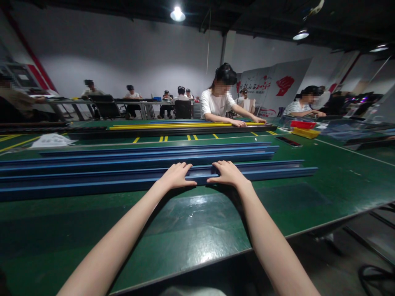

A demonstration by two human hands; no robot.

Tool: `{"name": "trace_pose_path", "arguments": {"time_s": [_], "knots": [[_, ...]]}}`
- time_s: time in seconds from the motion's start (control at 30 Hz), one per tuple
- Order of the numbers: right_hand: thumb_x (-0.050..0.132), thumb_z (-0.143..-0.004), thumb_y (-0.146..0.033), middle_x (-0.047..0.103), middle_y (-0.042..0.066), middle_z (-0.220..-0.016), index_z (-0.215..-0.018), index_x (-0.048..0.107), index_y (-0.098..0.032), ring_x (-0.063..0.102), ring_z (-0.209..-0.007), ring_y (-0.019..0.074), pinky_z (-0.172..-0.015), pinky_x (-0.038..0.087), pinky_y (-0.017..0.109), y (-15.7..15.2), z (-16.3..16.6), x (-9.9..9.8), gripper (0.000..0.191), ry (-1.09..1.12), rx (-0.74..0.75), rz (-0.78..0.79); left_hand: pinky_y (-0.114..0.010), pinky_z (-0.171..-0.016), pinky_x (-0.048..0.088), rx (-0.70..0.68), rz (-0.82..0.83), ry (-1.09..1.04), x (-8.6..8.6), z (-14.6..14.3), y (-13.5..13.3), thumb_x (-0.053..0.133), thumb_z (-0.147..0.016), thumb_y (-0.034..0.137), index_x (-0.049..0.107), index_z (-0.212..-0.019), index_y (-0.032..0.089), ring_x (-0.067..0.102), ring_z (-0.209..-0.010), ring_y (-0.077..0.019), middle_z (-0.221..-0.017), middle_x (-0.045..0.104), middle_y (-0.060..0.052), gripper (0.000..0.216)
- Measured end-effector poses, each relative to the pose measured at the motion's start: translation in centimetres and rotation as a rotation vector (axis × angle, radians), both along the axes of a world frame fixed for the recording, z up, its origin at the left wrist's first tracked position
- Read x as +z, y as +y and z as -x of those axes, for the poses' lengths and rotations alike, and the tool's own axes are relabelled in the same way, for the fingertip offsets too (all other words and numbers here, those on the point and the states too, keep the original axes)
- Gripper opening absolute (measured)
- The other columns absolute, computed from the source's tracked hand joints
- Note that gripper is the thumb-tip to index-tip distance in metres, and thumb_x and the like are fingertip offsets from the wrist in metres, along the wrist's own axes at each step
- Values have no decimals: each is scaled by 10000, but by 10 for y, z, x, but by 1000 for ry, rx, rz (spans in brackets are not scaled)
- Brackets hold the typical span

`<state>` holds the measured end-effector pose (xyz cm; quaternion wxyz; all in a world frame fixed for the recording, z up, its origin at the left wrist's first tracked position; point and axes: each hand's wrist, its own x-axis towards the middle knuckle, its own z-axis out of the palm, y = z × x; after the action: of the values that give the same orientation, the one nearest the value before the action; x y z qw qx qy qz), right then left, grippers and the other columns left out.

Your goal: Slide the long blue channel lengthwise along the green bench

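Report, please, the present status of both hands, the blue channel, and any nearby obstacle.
Left hand, right hand: both touching nearest blue channel, apart. Channel flat on green table. Other blue channels close behind.

Free to pass low over the near part of the bench [348,185] between the forearms [120,238], walled left and right by them. Barred farther in by the near blue rail [123,186], crosswise, with only a small gap above it between left grip [175,174] and right grip [228,174]. Hindered just beyond by the far blue rails [138,161]. Roomy to the right, past the rails' right ends. Obstructed at far centre by yellow rails [173,126] and a co-worker's arms [247,113]; at far right by a phone [290,142], red tray [303,124] and yellow tray [305,132]; at far left by a white sheet [51,141].
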<state>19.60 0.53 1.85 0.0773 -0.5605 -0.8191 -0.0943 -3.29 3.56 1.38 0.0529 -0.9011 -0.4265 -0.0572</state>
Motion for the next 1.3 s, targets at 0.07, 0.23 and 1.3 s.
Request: {"name": "trace_pose_path", "arguments": {"time_s": [0.07, 0.23, 1.3], "knots": [[489, -654, -710, 607, 138, -1062, -1092, 561, -158, 540, -999, 274, -837, 372, 374, 0, 0, 1, 708, 4, 0, 4, -367, -872, 384, -7, -3, 0, 0, 0, 0, 454, -712, 677, 412, -1266, 149, 502, -1052, -292, -1167, 530, -151, 766], [508, -645, -703, 600, 137, -1082, -1117, 554, -157, 533, -1015, 278, -845, 371, 377, 2, -1, 0, 723, 18, -7, 20, -371, -872, 388, -13, -21, 2, -1, -1, 1, 468, -716, 659, 421, -1264, 126, 506, -1051, -297, -1165, 531, -161, 766], [578, -668, -589, 639, 92, -1078, -1120, 582, -195, 578, -998, 243, -830, 409, 307, 6, -12, -4, 599, 204, 17, -22, -365, -898, 381, 212, 285, 203, 39, 28, 5, 657, -589, 514, 402, -1266, 219, 472, -1133, -300, -1305, 453, -121, 781]]}}
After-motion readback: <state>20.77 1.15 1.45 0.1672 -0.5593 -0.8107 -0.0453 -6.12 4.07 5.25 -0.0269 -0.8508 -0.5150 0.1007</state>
